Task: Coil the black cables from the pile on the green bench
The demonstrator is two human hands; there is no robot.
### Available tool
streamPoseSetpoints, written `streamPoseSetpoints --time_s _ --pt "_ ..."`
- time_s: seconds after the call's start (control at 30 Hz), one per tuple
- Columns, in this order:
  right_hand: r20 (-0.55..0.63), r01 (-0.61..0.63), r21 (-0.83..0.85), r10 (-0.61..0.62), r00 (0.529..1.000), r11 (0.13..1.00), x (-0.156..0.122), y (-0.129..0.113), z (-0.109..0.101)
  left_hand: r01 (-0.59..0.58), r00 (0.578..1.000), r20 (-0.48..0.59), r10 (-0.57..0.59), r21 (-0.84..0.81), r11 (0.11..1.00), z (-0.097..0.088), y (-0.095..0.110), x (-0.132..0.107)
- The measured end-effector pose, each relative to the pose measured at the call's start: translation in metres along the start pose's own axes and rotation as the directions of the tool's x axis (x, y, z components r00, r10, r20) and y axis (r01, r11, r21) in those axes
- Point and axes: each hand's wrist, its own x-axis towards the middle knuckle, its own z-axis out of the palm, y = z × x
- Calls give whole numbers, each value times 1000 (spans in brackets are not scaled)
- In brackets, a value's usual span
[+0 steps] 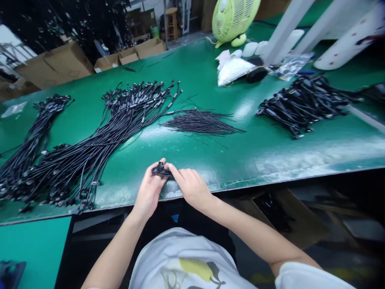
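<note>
Near the table's front edge, my left hand (150,188) and my right hand (192,185) meet around a coiled black cable (161,170). The left fingers grip the coil at its left end, where a small dark connector sticks up. On the other side, my right fingers close over the coil's right part and hide it. Beyond my hands lies a pile of thin black ties (204,122). A large spread of straight black cables (105,140) with connectors lies to the left, and a heap of bundled black cables (303,102) to the right.
Another bunch of cables (40,124) lies at the far left of the green table (240,152). A yellow-green fan (234,20), a white bag (234,71) and grey posts (284,30) stand or lie at the back. Cardboard boxes (69,62) sit past the far edge.
</note>
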Motion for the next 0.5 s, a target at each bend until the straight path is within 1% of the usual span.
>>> streamPoseSetpoints --time_s 0.03,0.1,0.17,0.23,0.27,0.33,0.4,0.43,0.47,0.5 --pt "35 9 6 -9 999 1000 1 3 -4 -32 999 -4 32 15 999 -1 1 2" --pt "114 -5 36 1 994 999 5 3 -11 -57 998 -8 58 78 995 -1 -2 5" --pt "171 -39 63 28 985 997 9 0 -16 -72 997 -1 74 193 979 2 -9 5" --pt "195 -46 51 35 980 998 11 -6 -16 -125 992 26 123 333 935 3 -17 4" --pt "203 -38 30 31 979 999 11 -9 -15 -159 987 52 151 409 899 2 -21 3" --pt "226 -7 -7 9 974 1000 11 -10 -11 -242 970 149 191 570 785 -3 -25 3" --pt "260 32 0 -31 965 999 10 -1 -11 -338 938 301 170 695 634 -14 -24 4" --pt "273 49 3 -48 961 999 10 10 -14 -388 916 372 148 732 559 -21 -23 4" --pt "279 44 -15 -38 959 999 10 26 -20 -428 896 425 126 757 494 -28 -20 5" --pt "279 7 -67 12 960 998 10 48 -29 -448 886 451 104 778 441 -37 -17 6"
